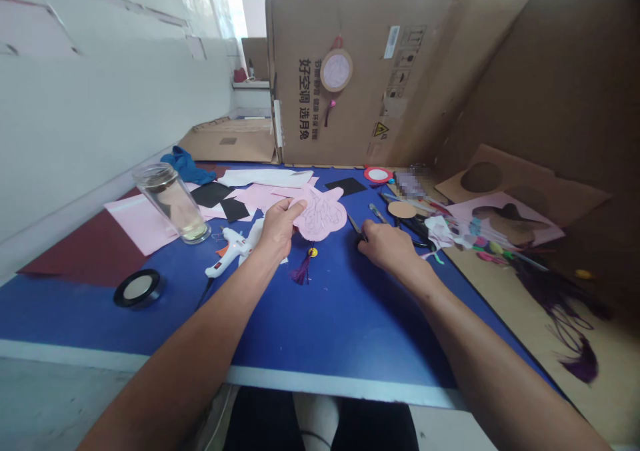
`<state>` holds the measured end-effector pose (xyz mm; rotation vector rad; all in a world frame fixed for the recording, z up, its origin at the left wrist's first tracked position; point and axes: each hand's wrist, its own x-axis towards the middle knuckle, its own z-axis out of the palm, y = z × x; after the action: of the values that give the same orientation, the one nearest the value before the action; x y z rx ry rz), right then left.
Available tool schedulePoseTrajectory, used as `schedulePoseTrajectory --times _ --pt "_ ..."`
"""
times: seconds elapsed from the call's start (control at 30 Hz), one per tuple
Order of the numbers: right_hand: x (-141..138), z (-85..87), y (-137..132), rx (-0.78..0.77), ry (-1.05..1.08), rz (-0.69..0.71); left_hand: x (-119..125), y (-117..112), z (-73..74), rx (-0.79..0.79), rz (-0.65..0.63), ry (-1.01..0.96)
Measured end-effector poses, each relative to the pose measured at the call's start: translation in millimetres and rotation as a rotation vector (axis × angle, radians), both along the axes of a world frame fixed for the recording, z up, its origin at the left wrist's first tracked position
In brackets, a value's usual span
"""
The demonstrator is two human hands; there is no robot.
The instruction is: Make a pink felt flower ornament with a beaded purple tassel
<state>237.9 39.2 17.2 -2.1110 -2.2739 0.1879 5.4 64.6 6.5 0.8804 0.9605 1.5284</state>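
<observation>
My left hand [280,227] pinches a pink flower-shaped paper piece [325,216] at its left edge, above the blue table. Wavy lines cover the middle of the piece. Below it hangs a purple tassel [301,273] with a yellow bead [313,252]. My right hand [383,241] is closed around what look like scissors [354,225]; their pointed grey blade aims up and left, near the flower's right edge. The fingers hide the handles. Just beyond this hand lies a cutter knife [377,213].
A white glue gun [231,251], a black tape roll [139,288] and a lidded glass jar [177,204] stand left. Paper sheets [143,227] spread behind. Cardboard [370,117] walls the back; cut-out card [520,217] and purple tassels [583,361] lie right. A round ornament [336,71] hangs behind.
</observation>
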Motion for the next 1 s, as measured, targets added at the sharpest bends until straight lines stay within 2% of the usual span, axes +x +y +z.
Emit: schedulePoseTrajectory --times 0.13,0.33,0.57,0.73,0.9,1.0 --pt "0 -3.8 5 0.01 0.133 -0.005 0 0 0.4 0.002 -0.008 -0.004" --pt "3 -10.1 16 -0.064 0.396 0.093 -1 0 1.6 -0.028 -0.048 -0.05" --pt "-3 -15.0 9 0.021 0.383 0.063 -3 1 0.6 -0.039 -0.032 -0.061" --pt "-1 -15.1 7 0.034 0.491 0.049 -3 0 2.5 -0.042 -0.049 -0.062" --pt "2 -13.5 15 0.03 0.709 0.092 -5 1 0.5 -0.026 -0.13 -0.115" --pt "1 -12.6 20 -0.015 0.96 0.157 -5 0 0.2 -0.019 -0.213 -0.137"
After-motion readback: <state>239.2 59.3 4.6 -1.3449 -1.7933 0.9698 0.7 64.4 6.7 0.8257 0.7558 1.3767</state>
